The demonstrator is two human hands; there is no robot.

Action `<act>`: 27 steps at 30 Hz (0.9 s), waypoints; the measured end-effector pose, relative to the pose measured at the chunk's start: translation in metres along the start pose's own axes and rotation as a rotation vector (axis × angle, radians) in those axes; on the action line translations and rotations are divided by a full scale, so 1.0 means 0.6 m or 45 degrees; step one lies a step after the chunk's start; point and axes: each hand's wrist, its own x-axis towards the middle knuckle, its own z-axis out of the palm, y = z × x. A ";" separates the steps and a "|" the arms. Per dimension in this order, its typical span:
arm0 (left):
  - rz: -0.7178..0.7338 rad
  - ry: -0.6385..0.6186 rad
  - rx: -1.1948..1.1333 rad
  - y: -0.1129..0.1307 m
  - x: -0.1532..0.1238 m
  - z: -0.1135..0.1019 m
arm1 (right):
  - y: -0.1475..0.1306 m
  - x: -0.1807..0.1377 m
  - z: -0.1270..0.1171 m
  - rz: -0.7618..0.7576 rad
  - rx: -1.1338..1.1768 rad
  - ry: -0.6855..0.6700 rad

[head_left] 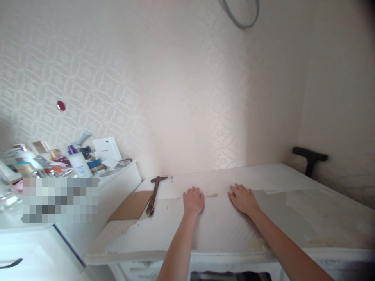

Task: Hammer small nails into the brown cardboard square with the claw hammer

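Both my hands rest palm down on a white worn tabletop [293, 175] covered with a peeling white sheet [164, 230]. My left hand [193, 200] lies flat with its fingers curled slightly forward, holding nothing. My right hand [242, 198] lies flat beside it, fingers stretched out towards the wall. A hammer [154, 189] with a wooden handle lies on the tabletop to the left of my left hand, next to a brown cardboard piece [131, 206].
A white dresser [117, 187] at the left carries several bottles and cosmetics [77, 160]. A black handle [309, 158] sticks up behind the table's far right corner. A patterned wall [175, 86] stands directly behind the table.
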 end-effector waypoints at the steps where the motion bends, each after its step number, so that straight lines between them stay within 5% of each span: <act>1: 0.000 0.000 0.001 0.000 0.000 0.000 | 0.000 0.000 0.000 0.000 0.001 0.001; 27: -0.004 -0.006 0.007 0.001 0.000 -0.002 | 0.003 0.004 0.007 0.003 -0.004 0.010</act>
